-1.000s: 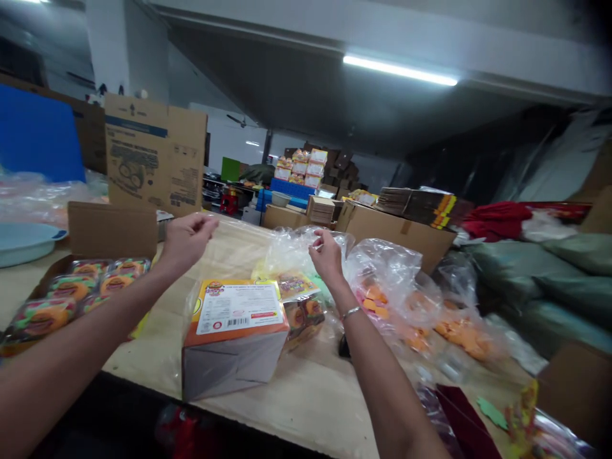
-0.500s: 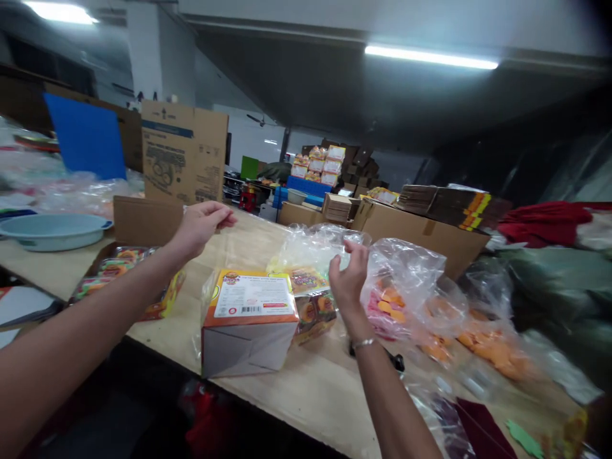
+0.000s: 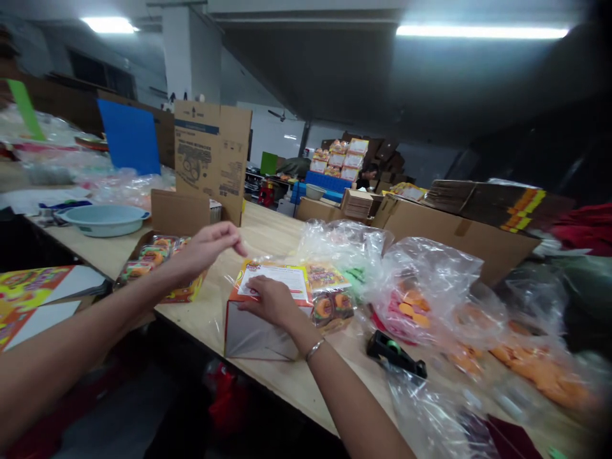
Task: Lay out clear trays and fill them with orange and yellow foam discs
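Note:
An orange, yellow and white printed box (image 3: pixel 268 331) in loose clear plastic film stands near the table's front edge. My right hand (image 3: pixel 272 299) lies on its top and near edge, fingers apart. Just beyond the box's far left corner is my left hand (image 3: pixel 215 248), held in the air. Its fingers are bent close together; whether film is between them I cannot make out. Touching the box's right side is a pack of small burger-like pieces (image 3: pixel 332 307) with a yellow printed top. Farther left, an open box (image 3: pixel 157 255) holds several similar pieces.
A black tape dispenser (image 3: pixel 394 354) lies to the right, beside clear bags (image 3: pixel 425 274) of orange and pink pieces. A pale blue basin (image 3: pixel 105 220) sits at the left. Cardboard cartons (image 3: pixel 210 156) stand behind. Flat printed sheets (image 3: pixel 43 293) lie at lower left.
My right hand has come down and left onto the box top. My left hand, earlier raised with clear film stretched from it, is lower and nearer the box. The view has shifted left.

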The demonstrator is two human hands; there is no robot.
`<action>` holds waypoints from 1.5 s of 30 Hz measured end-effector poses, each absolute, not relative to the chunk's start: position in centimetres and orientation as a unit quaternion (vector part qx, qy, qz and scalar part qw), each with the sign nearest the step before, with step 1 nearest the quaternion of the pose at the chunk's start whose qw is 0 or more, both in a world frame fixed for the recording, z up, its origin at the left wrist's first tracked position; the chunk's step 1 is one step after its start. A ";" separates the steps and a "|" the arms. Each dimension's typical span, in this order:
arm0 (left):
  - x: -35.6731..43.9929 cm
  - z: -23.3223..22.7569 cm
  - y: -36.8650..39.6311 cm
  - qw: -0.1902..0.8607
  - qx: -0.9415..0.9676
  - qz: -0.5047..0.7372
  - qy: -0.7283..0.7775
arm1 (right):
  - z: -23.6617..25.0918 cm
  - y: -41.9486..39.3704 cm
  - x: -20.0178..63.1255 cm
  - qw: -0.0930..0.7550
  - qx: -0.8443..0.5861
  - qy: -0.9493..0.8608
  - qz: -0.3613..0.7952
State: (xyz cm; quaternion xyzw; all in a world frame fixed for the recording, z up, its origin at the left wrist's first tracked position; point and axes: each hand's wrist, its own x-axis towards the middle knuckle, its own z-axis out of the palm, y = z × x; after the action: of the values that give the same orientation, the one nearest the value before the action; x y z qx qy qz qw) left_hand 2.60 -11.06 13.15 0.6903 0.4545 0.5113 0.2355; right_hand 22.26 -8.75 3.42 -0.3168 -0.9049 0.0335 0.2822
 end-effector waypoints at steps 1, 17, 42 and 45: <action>2.2 12.2 -11.9 0.240 0.698 0.494 0.459 | 3.4 -8.5 22.1 0.284 -0.328 -0.900 0.045; 1.3 9.9 -16.0 0.232 0.738 0.453 0.442 | 3.2 -6.0 21.7 0.313 -0.380 -0.848 0.194; 0.9 -3.4 -16.7 -0.115 0.917 0.266 0.275 | 4.2 -7.0 23.0 0.216 -0.621 -0.753 0.031; 1.3 -4.7 -18.8 -0.117 0.926 0.230 0.275 | 4.2 -7.2 23.0 0.216 -0.625 -0.749 0.029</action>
State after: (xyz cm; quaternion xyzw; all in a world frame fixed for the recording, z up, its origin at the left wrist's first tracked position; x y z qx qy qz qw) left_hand 1.30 -18.77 -4.68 0.9262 0.2751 0.2299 -0.1168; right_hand 23.03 -7.21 4.24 -0.6252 -0.7494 0.0289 0.2162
